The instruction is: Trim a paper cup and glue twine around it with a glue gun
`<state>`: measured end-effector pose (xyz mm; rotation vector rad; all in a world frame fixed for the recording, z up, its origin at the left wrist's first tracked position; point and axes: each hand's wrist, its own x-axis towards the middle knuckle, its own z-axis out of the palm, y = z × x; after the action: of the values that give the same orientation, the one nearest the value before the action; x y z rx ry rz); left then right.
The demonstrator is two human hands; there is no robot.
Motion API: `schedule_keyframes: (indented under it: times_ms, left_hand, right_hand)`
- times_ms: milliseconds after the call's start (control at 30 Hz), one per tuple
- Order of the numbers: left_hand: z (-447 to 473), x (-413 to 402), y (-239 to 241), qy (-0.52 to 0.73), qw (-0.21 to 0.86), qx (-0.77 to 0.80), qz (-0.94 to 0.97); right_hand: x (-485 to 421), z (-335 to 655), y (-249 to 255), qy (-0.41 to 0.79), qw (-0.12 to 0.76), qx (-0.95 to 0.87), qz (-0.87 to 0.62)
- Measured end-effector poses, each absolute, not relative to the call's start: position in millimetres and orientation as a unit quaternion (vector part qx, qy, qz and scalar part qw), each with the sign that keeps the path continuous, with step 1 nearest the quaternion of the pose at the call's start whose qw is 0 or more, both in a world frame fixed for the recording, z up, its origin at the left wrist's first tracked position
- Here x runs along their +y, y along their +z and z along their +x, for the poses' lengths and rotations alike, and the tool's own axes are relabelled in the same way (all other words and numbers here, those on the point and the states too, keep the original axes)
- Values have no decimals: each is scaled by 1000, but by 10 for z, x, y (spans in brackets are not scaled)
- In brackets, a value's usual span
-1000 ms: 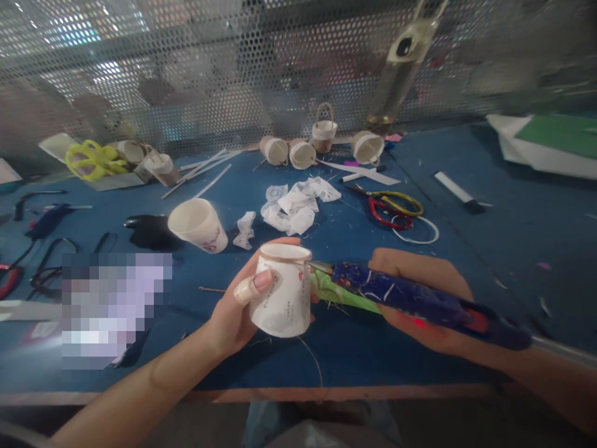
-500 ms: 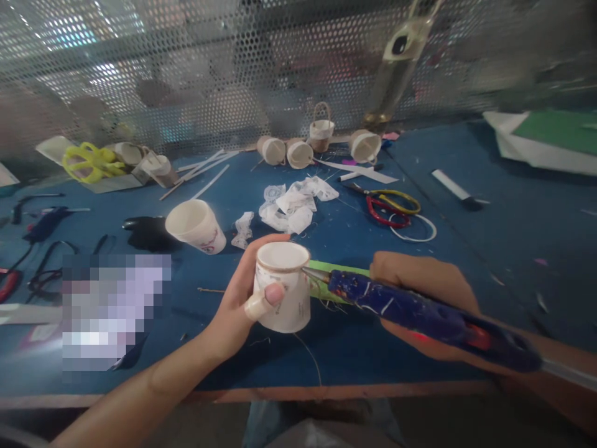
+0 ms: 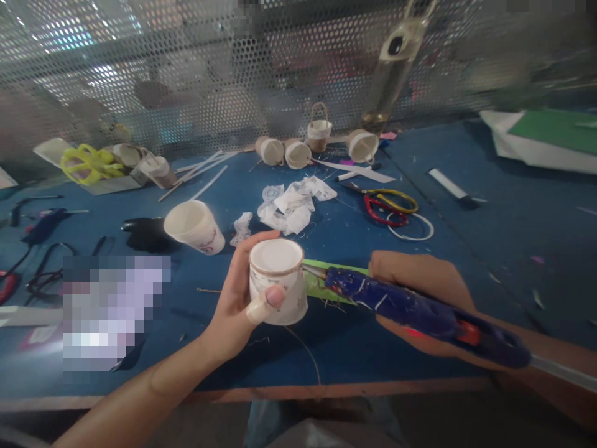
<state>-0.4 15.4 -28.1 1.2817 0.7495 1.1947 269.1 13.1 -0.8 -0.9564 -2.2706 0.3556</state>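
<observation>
Cup [image 3: 278, 281] clamped in left hand [image 3: 237, 302]; right hand [image 3: 420, 292] grips glue gun [image 3: 410, 305]; its nozzle by the rim could burn the thumb.

My left hand [image 3: 237, 298] holds a cup [image 3: 278, 283] above the near edge of the surface [image 3: 513, 230]. To its right, my right hand [image 3: 420, 292] holds a glue gun [image 3: 410, 305], whose tip touches the cup's rim. Behind the cup lie paper scraps [image 3: 293, 202]; scissors [image 3: 389, 205] lie right of them, and another cup [image 3: 193, 227] lies left.
</observation>
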Motion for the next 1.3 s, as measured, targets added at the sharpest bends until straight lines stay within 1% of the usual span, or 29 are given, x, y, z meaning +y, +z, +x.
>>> schedule_keyframes:
  times_ms: [100, 267, 367, 533, 600, 833, 1033, 1167, 1300]
  left_hand:
    - [-2, 153, -284, 511, 579, 317, 551]
    - [-4, 159, -269, 518, 576, 308, 552]
    - [-3, 160, -265, 513, 578, 310, 553]
    - [-2, 154, -282, 507, 567, 336, 556]
    - [-6, 155, -285, 511, 565, 332, 557]
    - [-16, 175, -258, 497, 602, 306, 545]
    - [-10, 177, -265, 473, 590, 323, 569]
    - [-10, 180, -281, 487, 592, 313, 561]
    - [-14, 204, -303, 507, 595, 281, 557]
  right_hand:
    - [140, 2702, -23, 127, 319, -871, -352]
    - [121, 2690, 31, 157, 320, -854, -379]
    - [125, 2696, 19, 150, 315, -860, -373]
    - [150, 2713, -61, 129, 338, -864, -351]
    - [146, 2714, -52, 129, 330, -865, -356]
    - [123, 2691, 50, 154, 316, -855, -382]
    - [126, 2701, -92, 130, 347, -858, -357]
    - [132, 2710, -125, 128, 341, -860, -358]
    - [158, 2707, -49, 134, 333, -859, -364]
